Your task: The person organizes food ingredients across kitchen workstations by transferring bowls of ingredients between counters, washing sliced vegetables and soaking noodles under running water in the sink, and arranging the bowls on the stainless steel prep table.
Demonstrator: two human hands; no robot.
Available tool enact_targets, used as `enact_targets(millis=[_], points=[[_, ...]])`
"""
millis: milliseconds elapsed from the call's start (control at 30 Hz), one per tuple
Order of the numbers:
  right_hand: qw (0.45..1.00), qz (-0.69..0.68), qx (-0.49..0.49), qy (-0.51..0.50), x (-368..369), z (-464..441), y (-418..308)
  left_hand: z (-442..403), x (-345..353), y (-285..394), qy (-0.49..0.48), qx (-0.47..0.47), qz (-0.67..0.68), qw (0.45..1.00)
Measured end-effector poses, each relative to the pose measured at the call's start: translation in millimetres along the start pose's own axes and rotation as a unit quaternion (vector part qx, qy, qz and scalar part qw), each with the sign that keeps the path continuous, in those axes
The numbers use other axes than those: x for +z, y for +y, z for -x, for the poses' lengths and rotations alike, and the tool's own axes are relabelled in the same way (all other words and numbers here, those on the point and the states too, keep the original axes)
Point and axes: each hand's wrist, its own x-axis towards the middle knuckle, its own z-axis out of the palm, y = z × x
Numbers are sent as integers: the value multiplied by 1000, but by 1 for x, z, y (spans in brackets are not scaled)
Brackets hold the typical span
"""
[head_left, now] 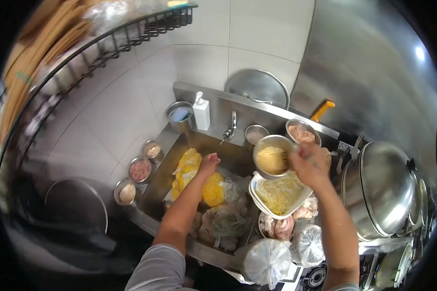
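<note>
My right hand (310, 165) grips the rim of a round metal bowl (260, 167) with a pale yellow mass in it, slightly smeared by motion. The bowl is tilted a little above a white square tub (296, 212) that holds shredded, yellowish food (279, 193). My left hand (210, 164) hovers over the sink with its fingers curled in, and I see nothing held in it. Beside and below it, yellow bundles in plastic (212, 190) lie in the sink, with clear bags of food (223, 220) nearer me.
Small metal bowls of meat (140, 169) line the sink's left edge. Behind stand a soap bottle (202, 114), a faucet (232, 125) and a bowl of minced meat (302, 133). Tied plastic bags (267, 262) sit in front. A large lidded pot (386, 189) is at right.
</note>
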Motion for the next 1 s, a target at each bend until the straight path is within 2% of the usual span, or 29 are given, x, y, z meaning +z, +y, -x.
enact_targets(millis=[33, 100, 133, 167, 200, 233, 267, 333, 367, 433, 467, 533, 600, 700, 767, 833, 1000], points=[[1000, 14, 8, -13, 23, -15, -2, -13, 6, 4, -9, -1, 3, 1000], [997, 64, 34, -33, 70, -44, 4, -34, 17, 22, 11, -45, -137, 990], [992, 106, 36, -50, 88, -55, 6, -56, 19, 11, 9, -49, -146, 988], [986, 147, 40, -68, 104, -64, 8, -74, 21, -2, 3, -48, -145, 988], [983, 144, 82, -76, 117, -71, 7, -86, 24, -4, 15, -21, -204, 979], [982, 147, 88, -75, 130, -78, 14, -95, 28, -8, 27, 5, -262, 965], [980, 164, 77, -77, 143, -85, 24, -103, 30, -12, 20, 1, -261, 965], [977, 182, 87, -76, 157, -92, 28, -115, 33, -10, -54, -104, -137, 984], [976, 181, 94, -80, 164, -96, 34, -116, 33, -10, -58, -110, -139, 982], [975, 172, 103, -100, 179, -105, 49, -97, 41, 29, -169, -180, 29, 969], [978, 168, 85, -85, 185, -105, 53, -98, 43, 25, -171, -183, 28, 968], [974, 192, 56, -103, 212, -109, 87, -104, 48, 8, -142, -197, 107, 964], [969, 216, 26, -119, 221, -111, 99, -110, 41, 0, -146, -193, 126, 962], [973, 165, 79, -141, 229, -110, 95, -107, 36, 6, -136, -182, 142, 963], [944, 48, 243, -218, 229, -111, 89, -102, 34, 24, -126, -174, 143, 966], [949, 78, 221, -209, 234, -106, 94, -100, 30, 34, -130, -156, 96, 974], [956, 145, 132, -217, 235, -106, 97, -110, 25, 36, -129, -178, 69, 973]])
